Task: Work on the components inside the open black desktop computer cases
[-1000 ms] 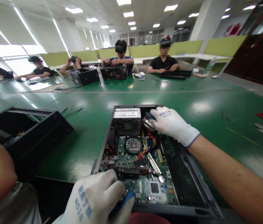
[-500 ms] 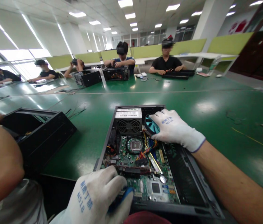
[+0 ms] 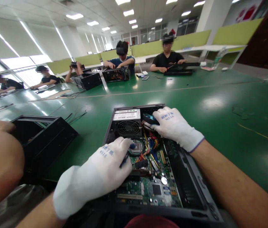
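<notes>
Two gloved hands: both inside the open computer case point(image 3: 167, 209), which lies on the green table point(image 3: 207, 122).
Right hand point(image 3: 175, 127): narrow grip, holding the round fan point(image 3: 149, 121) by its edge.
Fan position: far right part of the case, just beside the power unit point(image 3: 128, 127). Whether it rests on anything below is hidden.
Left hand point(image 3: 110, 164): fairly wide, thumb and forefinger apart, nothing visible between them. The forefinger is at the left edge of the socket point(image 3: 137, 147); contact cannot be confirmed.
Socket status: uncovered. Whether a chip is seated is too small to tell.
Case work done, by judgement: top open; fan free of the socket.
Case work left, by judgement: unsettled. The circuit board point(image 3: 136, 186), power unit, coin battery point(image 3: 164, 180) and coloured wires point(image 3: 156, 143) are still inside, so the job appears only partway along.
</notes>
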